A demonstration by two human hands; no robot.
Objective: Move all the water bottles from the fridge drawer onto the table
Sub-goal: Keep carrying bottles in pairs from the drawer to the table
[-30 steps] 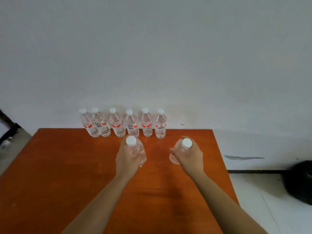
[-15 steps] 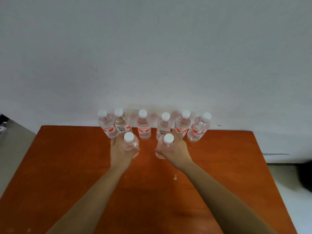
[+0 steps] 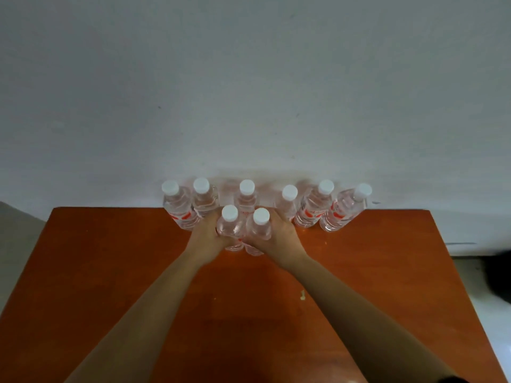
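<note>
Several clear water bottles with white caps and red labels stand in a row (image 3: 313,208) along the far edge of the orange table (image 3: 110,272), against the wall. Just in front of that row, my left hand (image 3: 206,236) grips one bottle (image 3: 230,226) and my right hand (image 3: 279,239) grips another (image 3: 260,226). These two bottles stand upright side by side, nearly touching, with their bases on or just above the tabletop. The fridge drawer is out of view.
A grey-white wall (image 3: 249,92) rises directly behind the table. A dark object (image 3: 497,277) sits on the pale floor beyond the table's right edge. A small pale speck (image 3: 302,295) lies on the tabletop between my forearms.
Both hands moved their bottles forward and closer together, up to the row at the wall. The view has come closer to the table.
</note>
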